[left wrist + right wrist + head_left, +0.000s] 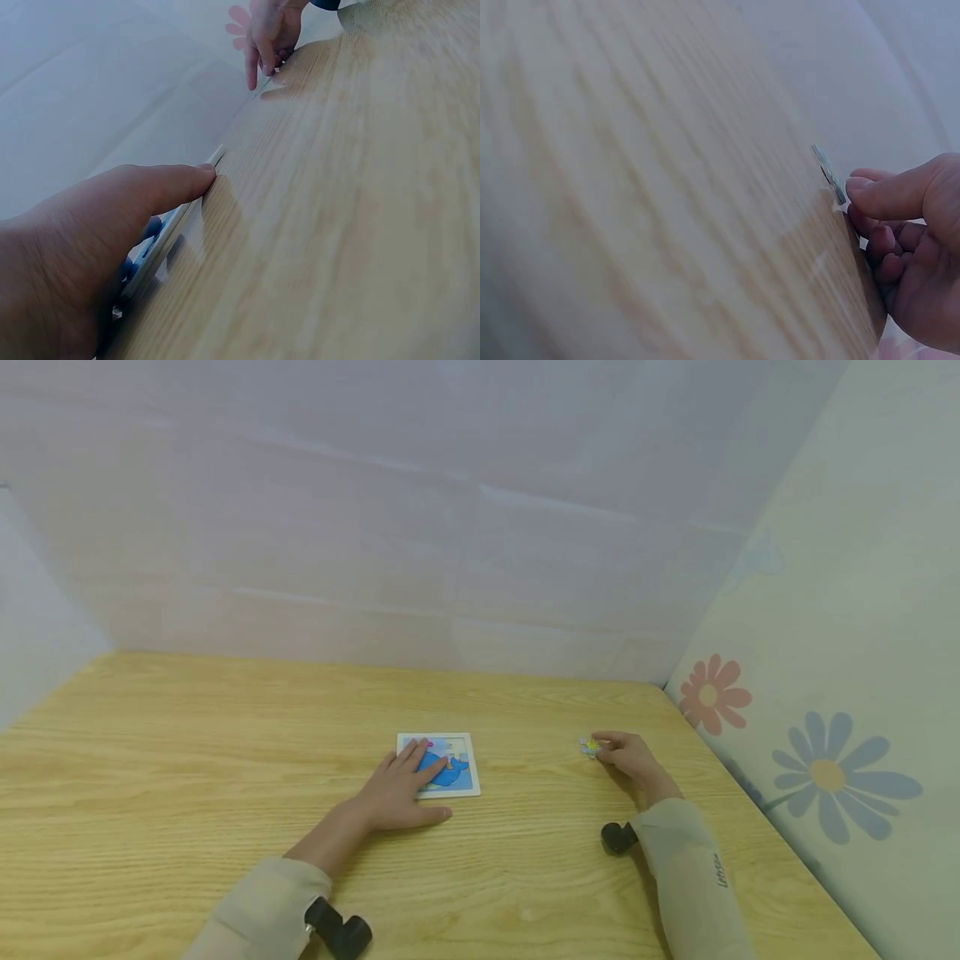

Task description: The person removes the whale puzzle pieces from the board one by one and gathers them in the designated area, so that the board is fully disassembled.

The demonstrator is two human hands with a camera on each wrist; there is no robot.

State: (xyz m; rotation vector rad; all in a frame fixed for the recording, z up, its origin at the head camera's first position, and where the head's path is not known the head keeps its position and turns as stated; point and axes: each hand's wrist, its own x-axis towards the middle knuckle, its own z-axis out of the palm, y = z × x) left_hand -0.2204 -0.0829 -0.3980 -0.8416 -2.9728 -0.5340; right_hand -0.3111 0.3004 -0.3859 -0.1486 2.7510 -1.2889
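Note:
A square puzzle [475,777] with a white frame and a blue whale picture lies on the table. My left hand [397,789] rests over its left part with fingers spread and straight, hiding some of the picture. In the left wrist view, the thumb [180,186] reaches along the near edge of the frame. To the right, my right hand [632,758] pinches a small puzzle piece [590,747] with a yellow patch, between thumb and index finger. From the right wrist, that piece [827,172] shows nearly edge-on by the thumb tip, low at the table surface.
The wooden table [225,735] runs back to a pale cloth wall [375,527]. A side wall [862,652] printed with flowers stands close along the right edge, near my right arm. Each sleeve carries a small black camera [618,838].

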